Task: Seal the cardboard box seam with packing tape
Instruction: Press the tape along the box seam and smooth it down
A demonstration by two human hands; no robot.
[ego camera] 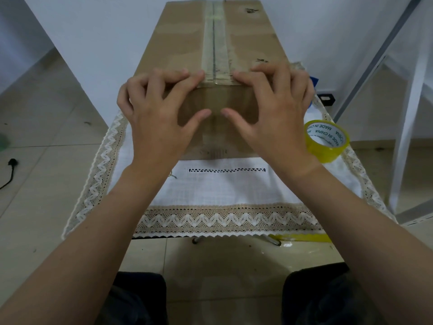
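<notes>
Left hand (pixel 159 111) and right hand (pixel 273 109) curl fingers (pixel 178 75) over the cardboard box's (pixel 182 43) near edge.

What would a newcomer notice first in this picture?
The long cardboard box stands in the middle on a white lace-edged cloth, with a tape strip along its top seam. The left hand and the right hand hold its near end, fingers bent over the top edge beside the strip, thumbs on the front face. A yellow tape roll lies on the cloth, right of the box.
</notes>
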